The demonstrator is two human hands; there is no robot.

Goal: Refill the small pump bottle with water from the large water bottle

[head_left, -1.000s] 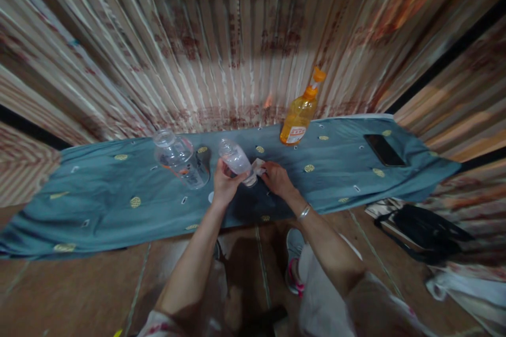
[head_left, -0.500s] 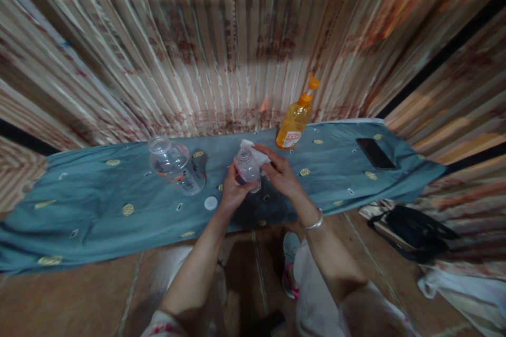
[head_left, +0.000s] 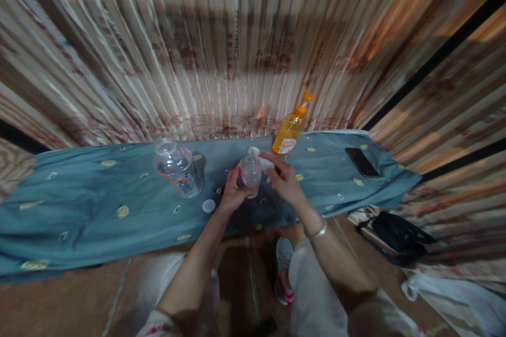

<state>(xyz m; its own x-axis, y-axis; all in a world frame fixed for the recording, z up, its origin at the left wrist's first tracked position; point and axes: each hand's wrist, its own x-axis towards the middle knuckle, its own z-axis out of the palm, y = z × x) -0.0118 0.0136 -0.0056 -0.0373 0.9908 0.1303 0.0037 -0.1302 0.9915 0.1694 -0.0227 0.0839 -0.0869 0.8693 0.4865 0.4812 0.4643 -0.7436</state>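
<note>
Clear plastic bottle (head_left: pixel 250 171), gripped in your left hand (head_left: pixel 232 196), may slip if your right hand (head_left: pixel 285 184) presses its white cloth (head_left: pixel 261 159) hard.

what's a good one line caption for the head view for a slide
Left hand grips a small clear bottle while the right hand presses a white cloth to its mouth.

The small clear bottle (head_left: pixel 250 175), earlier tilted low in the left hand (head_left: pixel 233 195), now stands upright. The right hand (head_left: pixel 285 183) has raised the white cloth (head_left: pixel 261 158) from beside the bottle to its mouth.
</note>
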